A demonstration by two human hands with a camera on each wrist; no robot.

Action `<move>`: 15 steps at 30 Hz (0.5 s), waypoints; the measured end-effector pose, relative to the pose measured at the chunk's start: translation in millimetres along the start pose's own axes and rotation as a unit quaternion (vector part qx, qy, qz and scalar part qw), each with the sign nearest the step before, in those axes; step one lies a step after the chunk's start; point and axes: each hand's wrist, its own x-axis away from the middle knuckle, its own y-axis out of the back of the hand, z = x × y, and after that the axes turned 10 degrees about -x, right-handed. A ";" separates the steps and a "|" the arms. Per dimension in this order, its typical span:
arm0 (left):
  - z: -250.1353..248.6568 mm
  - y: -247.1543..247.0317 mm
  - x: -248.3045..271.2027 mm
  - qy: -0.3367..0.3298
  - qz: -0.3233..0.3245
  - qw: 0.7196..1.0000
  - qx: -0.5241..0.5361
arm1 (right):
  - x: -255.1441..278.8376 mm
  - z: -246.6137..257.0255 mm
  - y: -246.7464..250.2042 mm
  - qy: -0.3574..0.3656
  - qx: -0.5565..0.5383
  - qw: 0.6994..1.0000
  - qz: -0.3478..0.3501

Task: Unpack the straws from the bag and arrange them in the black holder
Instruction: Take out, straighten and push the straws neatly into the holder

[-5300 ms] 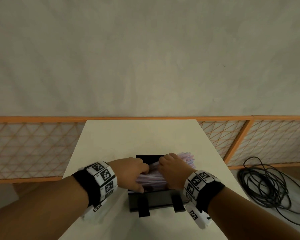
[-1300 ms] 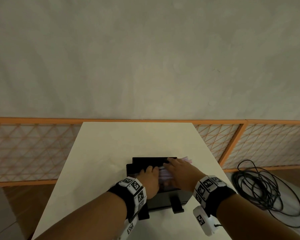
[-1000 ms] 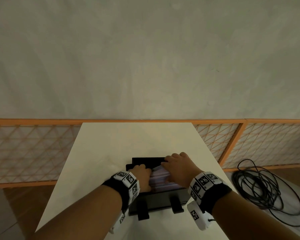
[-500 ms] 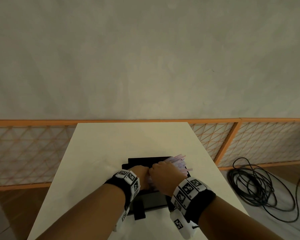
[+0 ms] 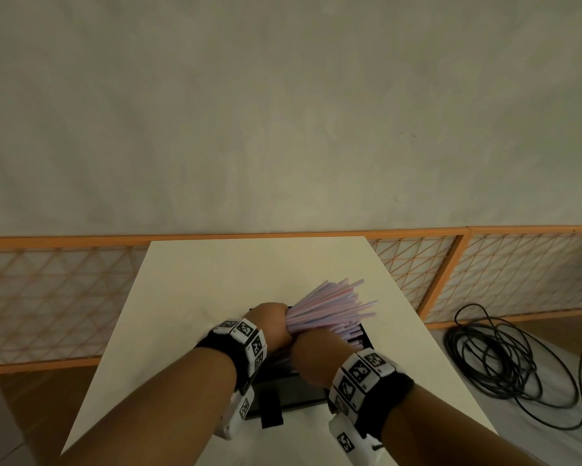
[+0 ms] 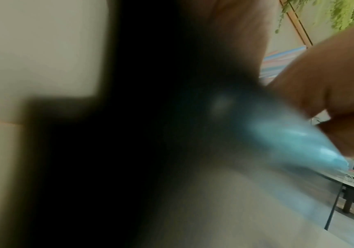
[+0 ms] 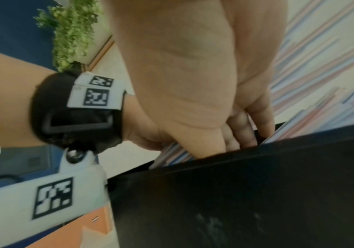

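A thick bundle of pink and pale blue straws (image 5: 330, 307) fans up and to the right above the black holder (image 5: 293, 391) on the table. My left hand (image 5: 276, 326) grips the bundle at its narrow left end. Just in front of it, my right hand (image 5: 316, 354) reaches down into the holder. In the right wrist view its fingers (image 7: 246, 134) and thumb dip behind the holder's black wall (image 7: 235, 193) and close on the lower straws (image 7: 312, 67). The left wrist view is dark and blurred, with only striped straws (image 6: 278, 67) and a blurry blue shape (image 6: 320, 142) showing.
The cream table (image 5: 215, 280) extends far and left of the holder. An orange-framed mesh fence (image 5: 501, 274) runs behind it. A coil of black cable (image 5: 505, 364) lies on the floor to the right.
The bundle has come up out of the holder and fanned out toward the upper right. My left hand now grips its end, and my right hand has drawn nearer and dipped into the holder.
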 end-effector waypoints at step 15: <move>3.1 8.7 5.8 0.028 -0.006 0.997 0.074 | -25.1 -9.3 4.0 -0.064 0.029 0.997 -0.019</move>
